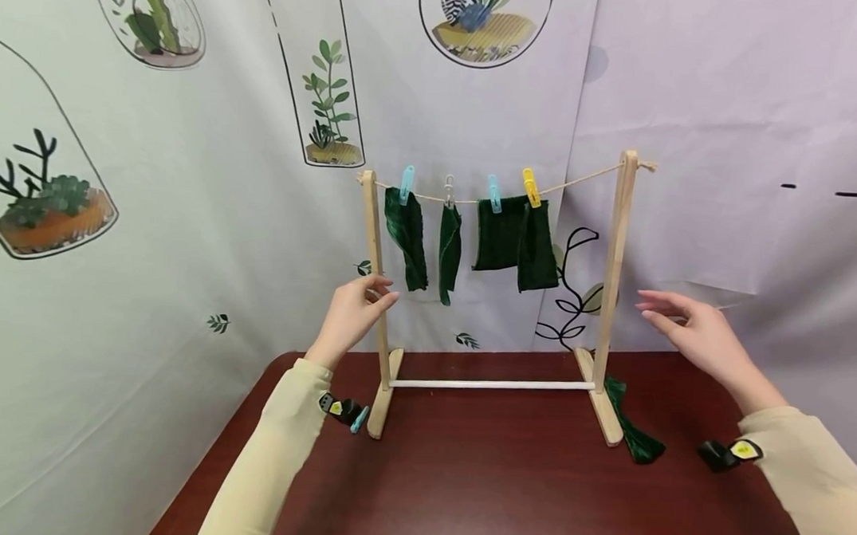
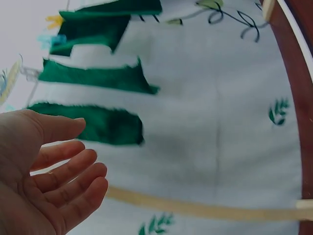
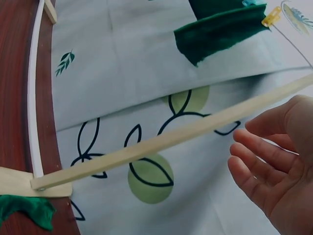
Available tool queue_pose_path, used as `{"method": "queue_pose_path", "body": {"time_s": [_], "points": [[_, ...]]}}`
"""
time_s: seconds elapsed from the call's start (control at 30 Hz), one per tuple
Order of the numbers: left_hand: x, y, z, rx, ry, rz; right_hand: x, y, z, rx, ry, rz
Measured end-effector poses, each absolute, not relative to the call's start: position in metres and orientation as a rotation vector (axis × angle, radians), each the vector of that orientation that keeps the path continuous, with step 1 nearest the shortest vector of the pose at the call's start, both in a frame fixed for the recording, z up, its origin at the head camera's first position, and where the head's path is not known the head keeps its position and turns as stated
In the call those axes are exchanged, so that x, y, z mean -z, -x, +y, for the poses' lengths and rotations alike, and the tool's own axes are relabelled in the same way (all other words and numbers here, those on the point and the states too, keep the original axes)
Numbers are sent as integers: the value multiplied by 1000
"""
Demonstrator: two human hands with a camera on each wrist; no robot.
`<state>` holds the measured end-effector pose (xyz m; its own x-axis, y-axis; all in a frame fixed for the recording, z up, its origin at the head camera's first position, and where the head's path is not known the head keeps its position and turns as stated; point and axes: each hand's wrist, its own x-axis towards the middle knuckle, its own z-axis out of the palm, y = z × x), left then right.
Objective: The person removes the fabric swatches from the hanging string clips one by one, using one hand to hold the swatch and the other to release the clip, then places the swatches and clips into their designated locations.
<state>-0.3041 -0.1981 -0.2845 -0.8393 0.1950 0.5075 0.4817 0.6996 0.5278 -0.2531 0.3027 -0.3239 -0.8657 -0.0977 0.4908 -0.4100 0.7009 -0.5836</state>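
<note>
Green cloth pieces hang from a cord on a wooden rack (image 1: 618, 260), held by pegs: a blue peg (image 1: 406, 184), a clear peg (image 1: 449, 190), another blue peg (image 1: 494, 194) and a yellow peg (image 1: 531, 187). Beside the left post is the left hand (image 1: 350, 316), its fingers loosely bent and holding nothing; the left wrist view shows this hand (image 2: 58, 176) near the leftmost cloth (image 2: 107, 125). Right of the right post, the right hand (image 1: 705, 343) is raised, empty and relaxed; in the right wrist view the hand (image 3: 279, 161) appears beside the post (image 3: 146, 147).
Another green cloth (image 1: 637, 428) lies on the dark red table (image 1: 491, 478) by the rack's right foot (image 1: 604, 411). A white bar (image 1: 491, 384) joins the feet low down. Behind stands a pale curtain (image 1: 208, 210) printed with plants and jars.
</note>
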Motion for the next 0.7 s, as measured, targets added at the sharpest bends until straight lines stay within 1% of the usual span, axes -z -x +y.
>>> {"method": "queue_pose_path", "body": {"time_s": [0.37,0.7], "points": [[255,302,-155,951,722,-2406,305,256,284,-992,-415,-2487],[230,309,-113,1009,811,-2353,297,266,266,-1034,-480,-2479]]}}
